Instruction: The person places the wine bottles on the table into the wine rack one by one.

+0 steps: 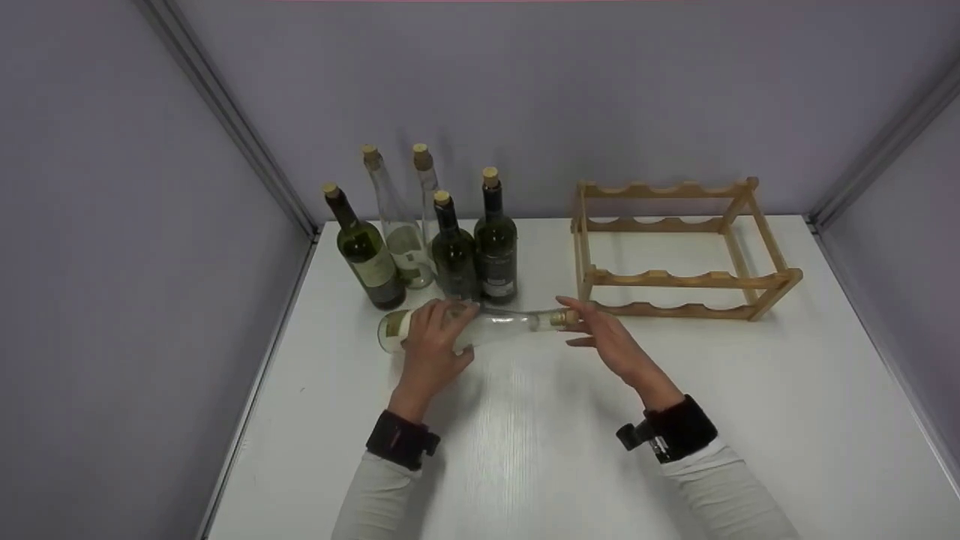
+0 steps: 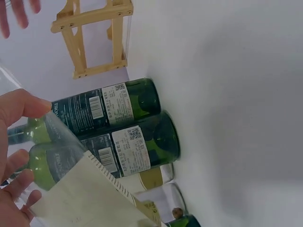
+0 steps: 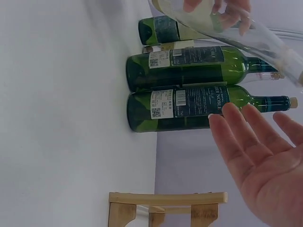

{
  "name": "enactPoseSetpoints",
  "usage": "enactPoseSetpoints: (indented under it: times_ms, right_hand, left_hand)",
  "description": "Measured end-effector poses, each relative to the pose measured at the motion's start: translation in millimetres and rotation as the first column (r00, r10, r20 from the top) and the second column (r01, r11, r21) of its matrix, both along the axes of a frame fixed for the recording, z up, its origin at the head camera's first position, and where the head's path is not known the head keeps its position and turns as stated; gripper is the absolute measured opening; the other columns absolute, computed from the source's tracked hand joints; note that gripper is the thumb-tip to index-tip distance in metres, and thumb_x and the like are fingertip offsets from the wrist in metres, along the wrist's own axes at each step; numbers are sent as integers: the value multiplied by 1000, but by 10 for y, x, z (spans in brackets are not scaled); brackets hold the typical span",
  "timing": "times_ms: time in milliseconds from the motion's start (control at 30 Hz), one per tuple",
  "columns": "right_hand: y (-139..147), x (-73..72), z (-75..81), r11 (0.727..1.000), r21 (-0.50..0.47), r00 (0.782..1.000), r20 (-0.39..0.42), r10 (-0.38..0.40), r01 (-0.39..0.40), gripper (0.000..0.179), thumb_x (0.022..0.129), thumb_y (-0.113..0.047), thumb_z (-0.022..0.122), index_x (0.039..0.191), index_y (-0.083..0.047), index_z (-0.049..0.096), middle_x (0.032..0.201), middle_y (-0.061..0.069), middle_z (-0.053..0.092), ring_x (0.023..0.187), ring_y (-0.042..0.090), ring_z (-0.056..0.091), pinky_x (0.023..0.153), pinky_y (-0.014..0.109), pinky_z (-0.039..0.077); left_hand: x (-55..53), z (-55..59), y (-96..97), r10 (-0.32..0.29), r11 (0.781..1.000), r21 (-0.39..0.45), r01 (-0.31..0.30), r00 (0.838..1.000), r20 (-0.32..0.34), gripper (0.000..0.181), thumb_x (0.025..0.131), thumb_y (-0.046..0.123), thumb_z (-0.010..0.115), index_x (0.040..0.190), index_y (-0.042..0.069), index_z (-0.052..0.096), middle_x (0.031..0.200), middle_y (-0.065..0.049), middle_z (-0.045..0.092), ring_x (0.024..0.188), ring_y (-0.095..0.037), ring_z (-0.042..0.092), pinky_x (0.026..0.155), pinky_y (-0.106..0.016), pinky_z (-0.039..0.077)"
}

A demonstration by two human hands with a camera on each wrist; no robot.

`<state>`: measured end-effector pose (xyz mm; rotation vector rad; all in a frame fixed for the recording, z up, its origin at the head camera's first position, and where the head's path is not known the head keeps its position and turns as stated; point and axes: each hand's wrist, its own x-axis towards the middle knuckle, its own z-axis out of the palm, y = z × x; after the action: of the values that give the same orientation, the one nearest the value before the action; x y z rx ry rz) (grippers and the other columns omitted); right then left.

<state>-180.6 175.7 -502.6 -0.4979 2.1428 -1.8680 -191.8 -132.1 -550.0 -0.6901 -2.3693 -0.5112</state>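
A clear glass wine bottle (image 1: 506,324) with a pale label lies sideways above the white table, its corked neck pointing right. My left hand (image 1: 435,341) grips it around the body, with thumb and fingers on either side in the left wrist view. Near the cork end is my right hand (image 1: 611,341), its fingers extended. In the right wrist view, that hand's palm (image 3: 265,170) holds nothing, and the bottle's neck appears apart from the fingers. Just behind the held bottle stand two dark green wine bottles (image 1: 454,255), (image 1: 496,251), upright and corked.
Another green bottle (image 1: 367,262) and two clear bottles (image 1: 405,244), (image 1: 429,191) stand at the back left. A wooden wine rack (image 1: 690,279) with scalloped rails stands at the back right. Grey walls (image 1: 525,90) enclose the table's back and sides.
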Motion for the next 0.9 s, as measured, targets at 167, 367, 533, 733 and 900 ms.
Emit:
enactPoseSetpoints:
  times_ms: [167, 367, 533, 733, 900]
  right_hand:
    - [-29, 11, -10, 987, 157, 984, -172, 39, -12, 40, 106, -28, 47, 135, -3, 58, 130, 15, 61, 118, 28, 58, 93, 45, 50]
    - [-122, 95, -62, 784, 608, 893, -411, 181, 121, 33, 93, -34, 69, 118, -11, 72, 103, -1, 72, 87, 13, 66, 71, 35, 54]
    - [-199, 165, -116, 634, 760, 851, -422, 311, 146, 29, 92, -32, 70, 111, -9, 72, 90, -1, 70, 76, 14, 64, 60, 35, 51]
    - [-205, 191, -251, 609, 783, 880, -374, 294, 129, 41, 94, -42, 66, 118, -10, 67, 78, -8, 61, 65, 8, 54, 54, 30, 45]
    - [-155, 202, -347, 636, 751, 888, -399, 227, 175, 47, 90, -53, 64, 111, -12, 72, 66, -13, 52, 55, 5, 44, 49, 27, 39]
  left_hand:
    - [44, -34, 54, 0, 991, -132, -2, 1000, -17, 70, 64, 11, 83, 130, 22, 64, 116, -16, 56, 111, -36, 51, 92, -51, 41]
    - [135, -34, 161, -16, 974, -225, 21, 1000, 25, 73, 60, 9, 84, 128, 24, 63, 118, -13, 57, 111, -34, 52, 95, -50, 41]
    - [206, -41, 269, -33, 958, -281, 55, 996, 81, 74, 59, 9, 85, 129, 25, 63, 118, -12, 58, 111, -33, 53, 95, -50, 41]
    - [238, -57, 376, -43, 948, -310, 72, 994, 97, 71, 62, 10, 83, 129, 24, 65, 115, -10, 59, 110, -32, 53, 96, -49, 41]
    - [249, -62, 436, -46, 937, -341, 75, 995, 93, 71, 63, 12, 83, 130, 25, 65, 114, -9, 61, 109, -32, 53, 96, -49, 41]
